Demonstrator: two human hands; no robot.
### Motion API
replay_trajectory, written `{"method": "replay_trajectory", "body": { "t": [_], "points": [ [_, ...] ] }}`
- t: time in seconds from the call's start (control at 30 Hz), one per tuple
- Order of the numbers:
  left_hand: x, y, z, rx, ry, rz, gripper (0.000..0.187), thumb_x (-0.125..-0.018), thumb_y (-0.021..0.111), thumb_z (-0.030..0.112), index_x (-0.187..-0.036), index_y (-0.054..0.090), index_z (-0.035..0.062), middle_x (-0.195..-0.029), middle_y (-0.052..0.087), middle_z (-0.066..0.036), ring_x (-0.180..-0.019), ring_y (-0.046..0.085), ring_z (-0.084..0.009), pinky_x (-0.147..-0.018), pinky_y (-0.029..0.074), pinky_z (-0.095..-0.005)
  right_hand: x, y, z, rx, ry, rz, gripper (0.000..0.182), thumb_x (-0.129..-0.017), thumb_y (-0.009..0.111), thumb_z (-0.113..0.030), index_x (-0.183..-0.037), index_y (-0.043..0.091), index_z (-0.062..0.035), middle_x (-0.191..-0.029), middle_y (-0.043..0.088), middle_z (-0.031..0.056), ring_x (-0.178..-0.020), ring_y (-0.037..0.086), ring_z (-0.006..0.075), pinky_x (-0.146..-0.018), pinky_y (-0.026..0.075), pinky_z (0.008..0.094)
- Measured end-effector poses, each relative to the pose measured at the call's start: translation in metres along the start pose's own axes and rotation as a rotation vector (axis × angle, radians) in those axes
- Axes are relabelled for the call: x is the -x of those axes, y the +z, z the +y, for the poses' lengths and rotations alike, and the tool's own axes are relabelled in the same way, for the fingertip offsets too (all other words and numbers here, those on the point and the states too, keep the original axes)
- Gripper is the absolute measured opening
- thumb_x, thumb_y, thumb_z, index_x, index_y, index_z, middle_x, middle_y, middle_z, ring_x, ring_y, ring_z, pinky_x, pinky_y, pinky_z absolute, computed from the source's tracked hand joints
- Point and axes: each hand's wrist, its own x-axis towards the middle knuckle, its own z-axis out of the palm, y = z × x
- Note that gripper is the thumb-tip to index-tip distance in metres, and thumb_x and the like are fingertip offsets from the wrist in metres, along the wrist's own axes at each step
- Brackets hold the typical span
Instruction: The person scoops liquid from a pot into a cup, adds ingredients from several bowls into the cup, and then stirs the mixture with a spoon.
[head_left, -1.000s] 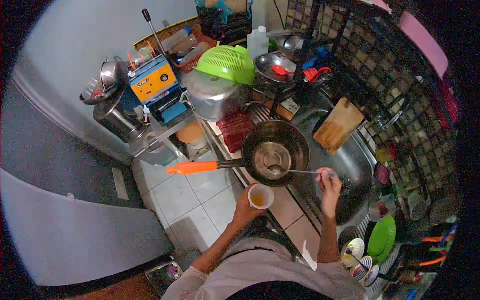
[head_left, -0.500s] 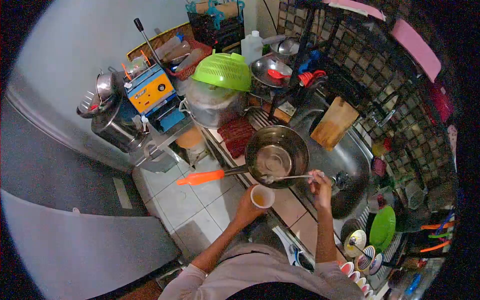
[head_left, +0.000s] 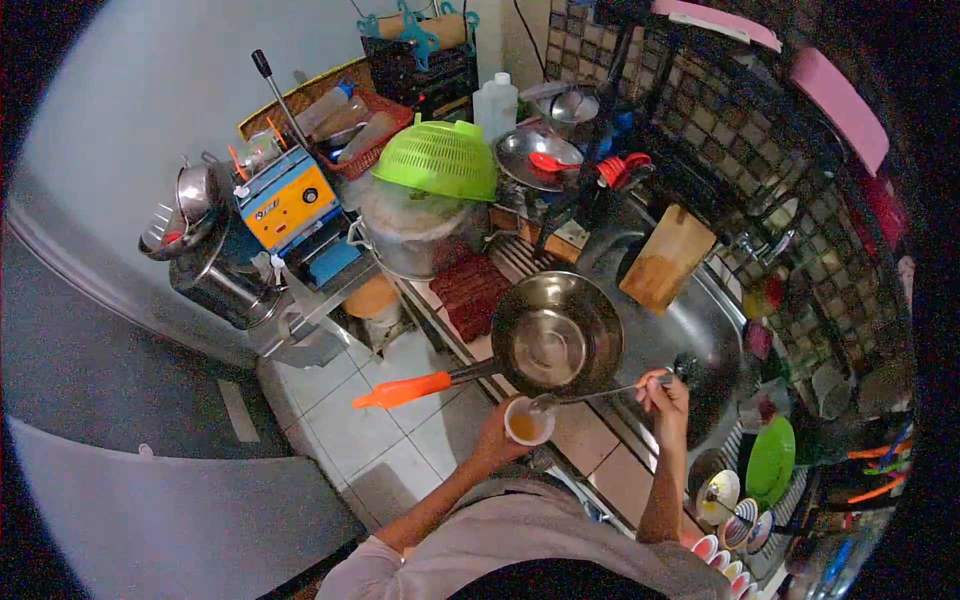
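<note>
My left hand (head_left: 497, 441) is wrapped round a small white cup (head_left: 516, 409) with amber liquid (head_left: 525, 427) in it. My right hand (head_left: 664, 397) grips the end of a long metal spoon (head_left: 598, 393), whose bowl lies right at the cup's rim. Just beyond the cup stands a deep metal pan (head_left: 606, 338) with a shiny inner base. Its handle (head_left: 403, 389) has an orange grip and points left past the counter edge.
A wooden cutting board (head_left: 668, 259) lies across the sink (head_left: 712, 330). Behind the pan are a dark red cloth (head_left: 468, 292) and a large pot (head_left: 408, 236) under a green colander (head_left: 437, 163). An orange-faced machine (head_left: 291, 204) stands left. Dishes and a green plate (head_left: 771, 462) sit right.
The spoon's bowl has moved from over the pan to the cup's rim, and my right hand has shifted slightly right and down. The whole view has tilted a little.
</note>
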Motion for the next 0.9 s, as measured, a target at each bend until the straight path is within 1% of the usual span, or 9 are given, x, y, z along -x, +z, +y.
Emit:
{"method": "replay_trajectory", "body": {
  "t": [0.13,0.2,0.23,0.33,0.5,0.57,0.73,0.8,0.9],
  "points": [
    [0.001,-0.001,-0.009,0.019,-0.024,-0.034,0.063,-0.060,0.076,0.027,-0.110,0.047,0.0030,-0.105,0.055,-0.011,-0.098,0.053,-0.0233,-0.086,0.041,-0.0340,-0.015,0.001,0.001,-0.046,-0.009,0.177,0.022,-0.085,0.049,-0.024,-0.078,0.059,-0.0062,-0.064,0.053,-0.0015,-0.055,0.042,0.0044,-0.049,0.030,0.0188],
    [0.002,-0.004,-0.005,0.045,-0.079,-0.021,0.074,-0.053,0.078,0.022,-0.115,0.042,0.0040,-0.109,0.051,-0.014,-0.104,0.049,-0.0273,-0.087,0.040,-0.0358,-0.026,0.005,0.009,0.115,-0.004,0.173,0.024,-0.085,0.049,-0.027,-0.080,0.060,-0.0062,-0.064,0.054,-0.0014,-0.056,0.045,0.0055,-0.051,0.032,0.0195],
    [0.001,-0.004,-0.006,0.047,-0.080,-0.020,0.074,-0.053,0.078,0.022,-0.115,0.042,0.0040,-0.109,0.051,-0.014,-0.104,0.049,-0.0273,-0.087,0.040,-0.0358,-0.030,0.010,0.015,0.183,-0.044,0.193,0.026,-0.084,0.052,-0.030,-0.081,0.059,-0.0057,-0.063,0.048,-0.0043,-0.053,0.036,0.0024,-0.047,0.026,0.0196],
    [-0.002,-0.008,-0.003,0.062,-0.073,-0.016,0.072,-0.055,0.078,0.023,-0.115,0.043,0.0041,-0.109,0.051,-0.013,-0.103,0.049,-0.0277,-0.087,0.039,-0.0360,-0.035,0.015,0.035,0.356,-0.189,0.191,0.025,-0.085,0.051,-0.028,-0.080,0.060,-0.0057,-0.062,0.048,-0.0049,-0.053,0.036,0.0019,-0.046,0.025,0.0191],
    [-0.001,-0.008,-0.013,0.046,-0.020,-0.058,0.070,-0.058,0.076,0.025,-0.115,0.042,0.0041,-0.111,0.050,-0.014,-0.104,0.048,-0.0286,-0.088,0.039,-0.0374,-0.027,0.017,0.048,0.156,-0.038,0.113,0.023,-0.085,0.051,-0.026,-0.079,0.060,-0.0059,-0.058,0.047,-0.0043,-0.047,0.034,0.0029,-0.043,0.022,0.0193],
    [-0.001,-0.007,-0.017,0.058,-0.014,-0.052,0.071,-0.058,0.076,0.025,-0.116,0.041,0.0042,-0.112,0.049,-0.014,-0.105,0.048,-0.0287,-0.088,0.038,-0.0376,-0.024,0.014,0.051,-0.122,0.163,0.194,0.020,-0.084,0.052,-0.024,-0.076,0.058,-0.0064,-0.057,0.047,-0.0038,-0.044,0.032,0.0037,-0.042,0.021,0.0190],
    [0.003,-0.005,-0.015,0.104,-0.031,-0.070,0.072,-0.059,0.076,0.025,-0.117,0.040,0.0046,-0.113,0.048,-0.014,-0.105,0.047,-0.0283,-0.089,0.038,-0.0371,-0.019,0.016,0.044,-0.301,0.207,0.233,0.017,-0.084,0.051,-0.021,-0.076,0.055,-0.0066,-0.060,0.048,-0.0006,-0.043,0.033,0.0040,-0.039,0.021,0.0176],
    [0.001,-0.006,-0.001,0.070,-0.026,-0.003,0.072,-0.058,0.077,0.029,-0.116,0.042,0.0052,-0.110,0.053,-0.010,-0.102,0.051,-0.0234,-0.087,0.041,-0.0352,-0.017,0.013,0.039,-0.445,0.220,0.267,0.015,-0.084,0.051,-0.020,-0.080,0.054,-0.0057,-0.061,0.048,0.0002,-0.043,0.034,0.0043,-0.039,0.022,0.0180],
    [-0.001,-0.004,-0.006,0.054,0.012,-0.020,0.070,-0.057,0.077,0.027,-0.115,0.044,0.0051,-0.109,0.053,-0.010,-0.102,0.051,-0.0226,-0.088,0.041,-0.0350,-0.011,0.014,0.024,-0.391,0.187,0.252,0.014,-0.084,0.050,-0.019,-0.081,0.053,-0.0055,-0.062,0.048,0.0002,-0.044,0.035,0.0044,-0.040,0.024,0.0179]
  ]
}}
